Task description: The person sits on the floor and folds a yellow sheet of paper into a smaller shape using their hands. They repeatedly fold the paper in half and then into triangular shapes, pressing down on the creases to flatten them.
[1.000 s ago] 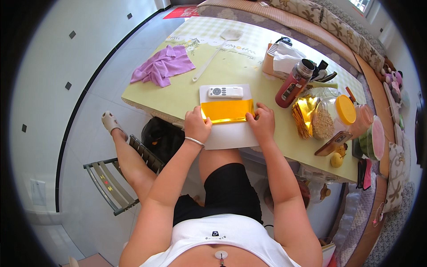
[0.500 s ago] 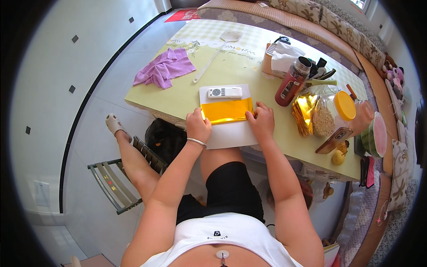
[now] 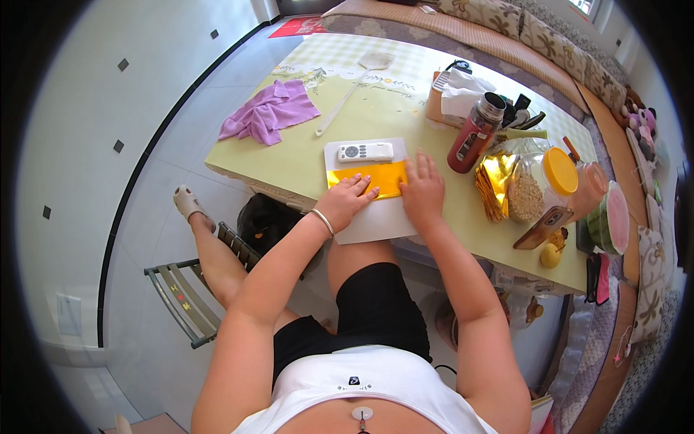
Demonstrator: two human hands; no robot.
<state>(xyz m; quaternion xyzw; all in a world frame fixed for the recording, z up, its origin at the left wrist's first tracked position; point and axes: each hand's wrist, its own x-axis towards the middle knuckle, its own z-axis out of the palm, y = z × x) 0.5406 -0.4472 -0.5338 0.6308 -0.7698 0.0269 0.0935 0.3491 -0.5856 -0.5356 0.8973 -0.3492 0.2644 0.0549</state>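
A gold foil sheet (image 3: 366,176) lies on a white board (image 3: 376,217) at the near edge of a pale green table (image 3: 303,155). My left hand (image 3: 345,204) presses flat on the sheet's lower middle, fingers spread. My right hand (image 3: 423,189) rests flat over the sheet's right end, fingers pointing away from me. A white remote control (image 3: 364,152) lies on the board just beyond the sheet.
On the table: a purple cloth (image 3: 271,110), a long white spatula (image 3: 354,90), a red bottle (image 3: 473,134), a stack of gold sheets (image 3: 494,184), an orange-lidded jar (image 3: 538,184), a phone (image 3: 543,226), cut watermelon (image 3: 611,218). A folding stool (image 3: 181,289) stands at my left.
My left hand slid right from the sheet's left end onto its middle. My right hand moved further over the right end of the sheet.
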